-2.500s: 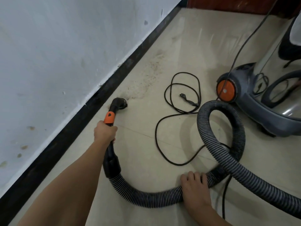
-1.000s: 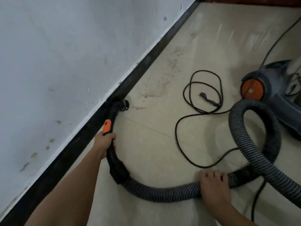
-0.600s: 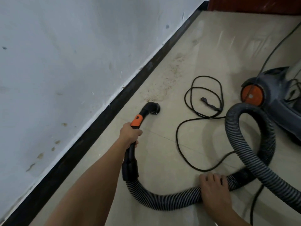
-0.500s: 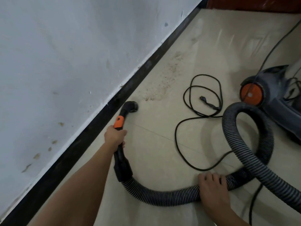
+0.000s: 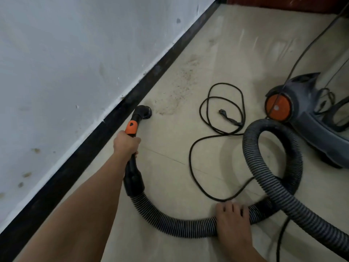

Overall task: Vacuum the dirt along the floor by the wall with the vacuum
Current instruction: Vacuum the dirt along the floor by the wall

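R hand (image 5: 233, 218) nearest, bottom of frame: palm down on the hose (image 5: 179, 226), fingers curled over its far side, pinning it to the floor (image 5: 170, 178); forearm cut off by frame edge. L arm stretched fwd, L hand (image 5: 126, 143) wrapped round the wand (image 5: 132, 167) just below its orange collar, back of hand up, fingertips mostly hidden. Then the nozzle (image 5: 143, 111), on the floor just beside the black baseboard (image 5: 90, 144), mouth down so opening not visible. Patch of dirt (image 5: 175, 99) starts just past it, runs along the baseboard, faint + blurry further out. Black cord (image 5: 222, 110) coiled to the right; vacuum (image 5: 302, 114) body cropped at right edge
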`<state>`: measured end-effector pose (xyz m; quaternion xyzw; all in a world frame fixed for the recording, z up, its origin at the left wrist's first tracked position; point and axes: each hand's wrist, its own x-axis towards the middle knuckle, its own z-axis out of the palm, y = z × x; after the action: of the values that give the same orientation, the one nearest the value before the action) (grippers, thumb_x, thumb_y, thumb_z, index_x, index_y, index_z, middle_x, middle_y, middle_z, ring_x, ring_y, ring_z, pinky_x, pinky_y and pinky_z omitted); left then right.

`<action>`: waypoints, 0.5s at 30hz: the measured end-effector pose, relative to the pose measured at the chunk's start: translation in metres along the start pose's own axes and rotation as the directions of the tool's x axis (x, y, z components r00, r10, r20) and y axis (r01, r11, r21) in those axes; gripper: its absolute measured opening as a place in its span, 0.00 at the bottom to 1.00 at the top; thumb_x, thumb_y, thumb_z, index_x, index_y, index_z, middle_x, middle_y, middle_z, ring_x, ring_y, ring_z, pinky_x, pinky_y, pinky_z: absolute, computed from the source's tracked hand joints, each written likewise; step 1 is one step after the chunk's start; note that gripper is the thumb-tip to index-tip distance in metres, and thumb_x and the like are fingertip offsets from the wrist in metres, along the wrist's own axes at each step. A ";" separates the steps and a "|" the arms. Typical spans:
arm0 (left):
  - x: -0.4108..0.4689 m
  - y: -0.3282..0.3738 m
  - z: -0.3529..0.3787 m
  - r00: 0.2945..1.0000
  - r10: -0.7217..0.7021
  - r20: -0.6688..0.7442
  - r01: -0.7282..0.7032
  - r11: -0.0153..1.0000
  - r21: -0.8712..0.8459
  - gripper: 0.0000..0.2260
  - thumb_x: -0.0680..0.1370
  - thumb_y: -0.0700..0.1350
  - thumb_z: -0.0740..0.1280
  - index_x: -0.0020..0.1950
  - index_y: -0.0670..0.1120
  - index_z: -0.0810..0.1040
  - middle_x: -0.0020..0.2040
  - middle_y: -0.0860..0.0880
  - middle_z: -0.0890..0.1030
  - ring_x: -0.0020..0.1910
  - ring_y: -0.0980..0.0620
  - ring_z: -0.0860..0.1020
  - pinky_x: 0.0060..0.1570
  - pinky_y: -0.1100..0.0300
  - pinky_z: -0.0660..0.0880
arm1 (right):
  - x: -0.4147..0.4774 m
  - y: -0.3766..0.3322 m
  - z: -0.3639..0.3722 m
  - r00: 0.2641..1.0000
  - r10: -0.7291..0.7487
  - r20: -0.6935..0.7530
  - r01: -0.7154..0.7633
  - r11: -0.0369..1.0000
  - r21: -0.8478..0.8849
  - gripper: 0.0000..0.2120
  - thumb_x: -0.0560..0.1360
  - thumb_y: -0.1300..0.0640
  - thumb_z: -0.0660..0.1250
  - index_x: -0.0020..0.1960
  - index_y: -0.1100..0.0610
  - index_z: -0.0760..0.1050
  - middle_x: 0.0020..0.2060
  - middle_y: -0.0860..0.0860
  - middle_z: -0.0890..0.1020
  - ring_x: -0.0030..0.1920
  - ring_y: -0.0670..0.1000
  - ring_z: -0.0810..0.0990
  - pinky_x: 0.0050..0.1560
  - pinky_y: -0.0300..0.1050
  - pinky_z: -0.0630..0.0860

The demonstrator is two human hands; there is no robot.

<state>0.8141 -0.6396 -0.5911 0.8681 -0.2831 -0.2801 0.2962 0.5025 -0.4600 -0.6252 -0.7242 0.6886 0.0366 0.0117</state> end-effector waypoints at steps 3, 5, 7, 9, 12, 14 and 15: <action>-0.012 0.019 0.025 0.980 0.139 0.145 -0.144 0.989 0.030 0.11 0.70 0.41 0.70 0.50 0.43 0.73 0.40 0.41 0.78 0.23 0.46 0.76 0.19 0.61 0.71 | 0.004 0.004 0.004 1.000 -0.016 0.021 0.017 1.000 -0.025 0.16 0.66 0.61 0.52 0.35 0.61 0.78 0.31 0.61 0.77 0.33 0.64 0.77 0.41 0.64 0.77; -0.018 0.031 0.040 0.956 0.195 0.218 -0.208 0.977 0.037 0.11 0.70 0.40 0.71 0.50 0.44 0.72 0.40 0.41 0.77 0.24 0.46 0.76 0.19 0.61 0.72 | 0.004 0.004 0.006 1.000 -0.023 -0.013 0.022 0.999 -0.037 0.16 0.65 0.61 0.52 0.35 0.61 0.79 0.31 0.61 0.77 0.33 0.64 0.78 0.41 0.64 0.77; -0.016 0.035 0.046 0.955 0.202 0.220 -0.216 0.975 0.045 0.12 0.70 0.41 0.71 0.50 0.45 0.72 0.40 0.42 0.77 0.25 0.45 0.77 0.20 0.60 0.73 | 0.005 0.005 0.006 0.999 -0.027 -0.017 0.026 0.999 -0.040 0.17 0.65 0.61 0.51 0.35 0.61 0.79 0.31 0.61 0.77 0.33 0.63 0.78 0.42 0.64 0.77; -0.005 0.030 0.038 0.975 0.170 0.145 -0.180 0.982 0.058 0.12 0.69 0.43 0.71 0.49 0.45 0.72 0.39 0.43 0.77 0.25 0.45 0.78 0.19 0.61 0.73 | 0.007 0.006 0.006 0.999 -0.031 -0.010 0.030 0.998 -0.051 0.17 0.65 0.61 0.51 0.35 0.61 0.79 0.31 0.61 0.77 0.33 0.63 0.78 0.42 0.63 0.77; 0.015 0.008 0.017 0.997 0.071 -0.035 -0.069 0.997 0.045 0.12 0.68 0.44 0.71 0.48 0.45 0.72 0.36 0.43 0.77 0.26 0.44 0.79 0.24 0.53 0.79 | 0.010 0.006 -0.003 0.998 -0.021 0.067 0.024 0.998 -0.053 0.17 0.65 0.61 0.51 0.34 0.60 0.78 0.30 0.60 0.76 0.32 0.63 0.77 0.41 0.63 0.77; 0.020 -0.005 0.008 0.993 0.018 -0.116 -0.016 1.000 0.016 0.12 0.68 0.44 0.71 0.47 0.45 0.71 0.36 0.44 0.76 0.26 0.44 0.79 0.26 0.48 0.80 | 0.014 0.008 -0.003 0.996 -0.014 0.090 0.020 0.998 -0.065 0.16 0.65 0.61 0.51 0.34 0.59 0.78 0.30 0.59 0.76 0.33 0.62 0.77 0.41 0.62 0.76; 0.021 -0.010 0.005 0.991 0.013 -0.135 -0.011 1.000 0.018 0.12 0.67 0.44 0.71 0.45 0.45 0.70 0.36 0.44 0.75 0.25 0.44 0.79 0.26 0.48 0.80 | 0.015 0.007 -0.007 0.990 -0.023 0.138 0.033 0.997 -0.070 0.15 0.65 0.61 0.52 0.35 0.59 0.78 0.31 0.59 0.77 0.34 0.62 0.77 0.42 0.62 0.75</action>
<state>0.8278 -0.6485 -0.6078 0.8859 -0.2699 -0.2164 0.3092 0.4962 -0.4756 -0.6185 -0.7294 0.6742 0.1110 0.0335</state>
